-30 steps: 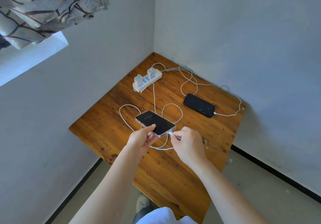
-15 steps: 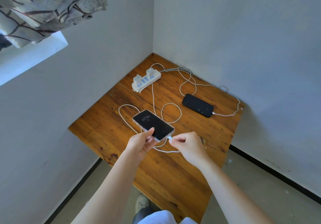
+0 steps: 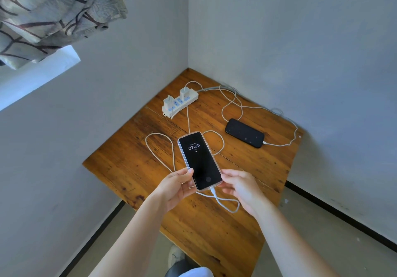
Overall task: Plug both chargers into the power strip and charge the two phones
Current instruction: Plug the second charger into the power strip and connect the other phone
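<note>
1. Phones first: the near phone (image 3: 199,160) is held just above the table's (image 3: 120,165) middle, toward the near edge, its lit screen reading 07:58. A second earlier it lay skewed across the boards, with the right hand pressing the connector in; now it has been swung round and raised.

2. Left hand (image 3: 175,187) pinches the phone's lower left edge, thumb on the glass. Right hand (image 3: 239,187) has let go of the plug and cups the lower right corner, fingers loosely curled. Both hands are closed on this one phone.

3. White cable (image 3: 217,199) is seated in the bottom port and loops slack toward the near edge before running back up the table.

4. Its long axis runs from the near edge toward the far corner, with the top end leaning slightly left and the port end toward the person.

5. Second phone (image 3: 244,133) lies flat near the right edge, long axis slanting across the boards, with a cable in its right end.

6. Power strip (image 3: 180,102) sits by the far corner along the left edge, with two chargers (image 3: 184,91) standing in it.

7. Judging by this, both phones look connected; what remains is probably setting the held one down.
</note>
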Motion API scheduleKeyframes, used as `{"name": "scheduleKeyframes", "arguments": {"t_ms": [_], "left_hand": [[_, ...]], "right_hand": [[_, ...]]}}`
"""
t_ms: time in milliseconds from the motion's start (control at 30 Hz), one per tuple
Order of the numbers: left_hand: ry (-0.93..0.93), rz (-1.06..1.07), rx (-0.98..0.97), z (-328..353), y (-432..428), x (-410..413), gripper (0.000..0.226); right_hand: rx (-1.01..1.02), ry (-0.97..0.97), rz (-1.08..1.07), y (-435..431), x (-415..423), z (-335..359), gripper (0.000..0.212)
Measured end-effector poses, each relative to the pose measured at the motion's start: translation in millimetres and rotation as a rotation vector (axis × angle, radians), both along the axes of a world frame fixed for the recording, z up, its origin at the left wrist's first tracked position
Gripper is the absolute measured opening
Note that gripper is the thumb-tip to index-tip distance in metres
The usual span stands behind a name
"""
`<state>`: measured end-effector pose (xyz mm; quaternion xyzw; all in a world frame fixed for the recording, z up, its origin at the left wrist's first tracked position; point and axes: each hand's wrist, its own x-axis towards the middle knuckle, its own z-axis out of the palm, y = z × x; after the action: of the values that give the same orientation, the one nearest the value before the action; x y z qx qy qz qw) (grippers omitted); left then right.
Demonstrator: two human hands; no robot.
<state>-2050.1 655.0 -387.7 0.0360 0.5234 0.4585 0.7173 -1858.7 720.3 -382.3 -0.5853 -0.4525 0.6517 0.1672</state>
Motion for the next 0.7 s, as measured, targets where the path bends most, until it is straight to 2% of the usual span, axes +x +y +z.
{"name": "scheduleKeyframes", "arguments": {"t_ms": [200, 700], "left_hand": [[0.003, -0.046, -0.024, -3.7, 0.9, -0.9, 0.024], [0.022, -0.058, -0.002, -6.6, 1.4, -0.1, 0.023]], "right_hand": [[-0.025, -0.036, -0.007, 0.3, 5.3, -8.0, 0.021], [-0.009, -0.052, 0.006, 1.6, 7.5, -9.1, 0.022]]}}
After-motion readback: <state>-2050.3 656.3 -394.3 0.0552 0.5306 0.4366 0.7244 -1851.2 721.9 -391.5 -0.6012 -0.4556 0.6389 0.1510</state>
